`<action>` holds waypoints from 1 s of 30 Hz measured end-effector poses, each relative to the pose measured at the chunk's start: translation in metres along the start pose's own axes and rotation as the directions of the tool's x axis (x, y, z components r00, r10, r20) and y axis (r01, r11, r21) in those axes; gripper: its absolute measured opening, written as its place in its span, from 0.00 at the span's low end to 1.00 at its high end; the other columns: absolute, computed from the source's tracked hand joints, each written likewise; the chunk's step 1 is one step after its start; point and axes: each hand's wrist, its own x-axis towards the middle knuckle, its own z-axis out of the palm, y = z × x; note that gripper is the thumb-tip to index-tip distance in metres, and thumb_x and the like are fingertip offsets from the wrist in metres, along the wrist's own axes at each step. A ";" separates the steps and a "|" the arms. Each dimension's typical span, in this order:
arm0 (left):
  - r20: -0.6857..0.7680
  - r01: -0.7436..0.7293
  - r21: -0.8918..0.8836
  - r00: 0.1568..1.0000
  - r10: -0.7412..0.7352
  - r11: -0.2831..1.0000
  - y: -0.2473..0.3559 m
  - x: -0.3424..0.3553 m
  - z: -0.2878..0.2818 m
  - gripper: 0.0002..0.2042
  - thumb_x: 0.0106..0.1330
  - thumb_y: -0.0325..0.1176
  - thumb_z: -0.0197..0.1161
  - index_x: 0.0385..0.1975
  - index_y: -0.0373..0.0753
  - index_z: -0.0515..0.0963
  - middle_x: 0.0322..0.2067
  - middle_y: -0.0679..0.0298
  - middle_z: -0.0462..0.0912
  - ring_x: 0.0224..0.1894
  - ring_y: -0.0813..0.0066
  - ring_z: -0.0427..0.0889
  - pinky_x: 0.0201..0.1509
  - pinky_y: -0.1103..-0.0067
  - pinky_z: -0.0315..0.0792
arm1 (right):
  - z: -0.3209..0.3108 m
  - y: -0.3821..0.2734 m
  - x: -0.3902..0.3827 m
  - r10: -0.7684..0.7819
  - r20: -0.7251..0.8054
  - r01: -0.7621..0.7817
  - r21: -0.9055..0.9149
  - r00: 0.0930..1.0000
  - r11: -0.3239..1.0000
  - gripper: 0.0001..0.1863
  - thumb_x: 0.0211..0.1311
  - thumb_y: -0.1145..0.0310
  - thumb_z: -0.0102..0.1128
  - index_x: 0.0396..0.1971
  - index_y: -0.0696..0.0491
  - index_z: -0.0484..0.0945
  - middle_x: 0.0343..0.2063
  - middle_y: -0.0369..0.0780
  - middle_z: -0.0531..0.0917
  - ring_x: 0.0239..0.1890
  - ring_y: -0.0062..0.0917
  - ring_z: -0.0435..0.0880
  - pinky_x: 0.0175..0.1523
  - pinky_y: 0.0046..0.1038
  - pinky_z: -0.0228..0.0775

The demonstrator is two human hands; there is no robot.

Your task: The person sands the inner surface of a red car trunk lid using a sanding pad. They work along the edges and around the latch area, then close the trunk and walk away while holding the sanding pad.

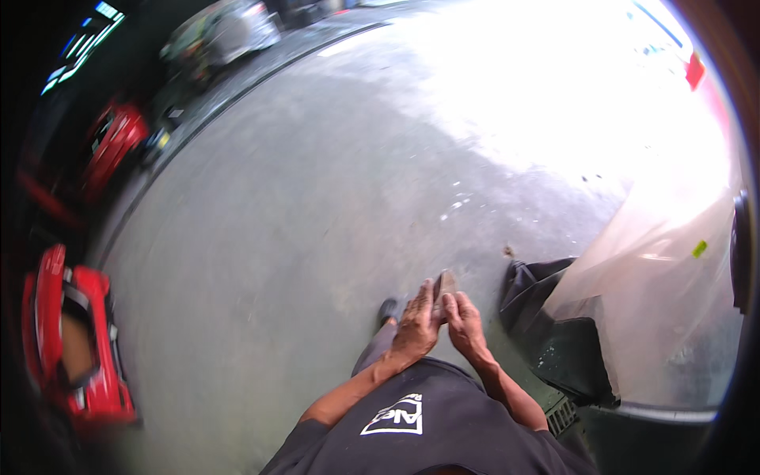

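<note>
Close in front of my body, a small flat brown-grey piece (445,282) sits between my two hands; its exact kind cannot be made out. My left hand (415,326) presses along its left side with the fingers straight and close together. On the other side my right hand (465,323) grips it, thumb and fingers bent around its near right edge. The palms face each other, and the lower part of the piece is hidden by them.
Red car body parts (103,372) stand at the left, with another red part (117,146) farther back. Translucent plastic sheeting (633,301) and a dark sheet (566,348) cover something at the right, beside a floor grate (560,416). A partly wrapped vehicle (229,36) is far left.
</note>
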 end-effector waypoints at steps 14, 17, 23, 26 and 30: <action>0.571 -0.329 -0.237 0.714 0.405 0.914 -0.044 0.497 0.134 0.37 0.79 0.37 0.66 0.81 0.23 0.60 0.80 0.30 0.59 0.85 0.37 0.57 0.86 0.51 0.55 | -0.167 0.017 0.418 0.302 -0.182 -0.028 0.815 0.936 0.579 0.19 0.87 0.57 0.60 0.63 0.57 0.82 0.49 0.38 0.91 0.47 0.21 0.90 0.54 0.29 0.86; 0.554 0.212 -0.443 0.829 0.080 0.871 -0.025 0.592 0.203 0.29 0.84 0.36 0.62 0.77 0.24 0.68 0.71 0.39 0.77 0.72 0.50 0.80 0.76 0.57 0.73 | -0.245 0.042 0.499 0.246 -0.199 -0.002 0.775 0.949 0.632 0.19 0.88 0.58 0.58 0.62 0.57 0.82 0.49 0.38 0.90 0.49 0.21 0.90 0.56 0.31 0.86; 0.677 0.519 -0.487 0.733 -0.072 0.703 0.011 0.778 0.347 0.19 0.85 0.41 0.64 0.65 0.33 0.81 0.44 0.65 0.92 0.43 0.81 0.88 0.43 0.81 0.80 | -0.426 0.030 0.643 0.176 -0.299 0.018 0.549 0.938 0.836 0.21 0.90 0.56 0.54 0.62 0.59 0.81 0.46 0.38 0.90 0.49 0.19 0.85 0.52 0.29 0.81; 0.739 0.546 -0.452 0.672 -0.047 0.705 0.041 0.865 0.418 0.19 0.84 0.40 0.66 0.62 0.30 0.82 0.43 0.64 0.92 0.40 0.83 0.86 0.41 0.82 0.78 | -0.503 0.048 0.700 0.187 -0.413 0.068 0.530 0.891 0.845 0.19 0.88 0.58 0.59 0.57 0.60 0.83 0.42 0.38 0.91 0.45 0.19 0.86 0.51 0.29 0.80; 0.832 0.601 -0.446 0.551 0.059 0.663 0.098 0.967 0.531 0.17 0.82 0.39 0.69 0.57 0.30 0.83 0.42 0.63 0.93 0.39 0.83 0.86 0.40 0.83 0.77 | -0.616 0.088 0.767 0.284 -0.535 0.095 0.574 0.796 0.814 0.18 0.85 0.59 0.63 0.54 0.61 0.86 0.39 0.38 0.92 0.39 0.18 0.87 0.48 0.26 0.81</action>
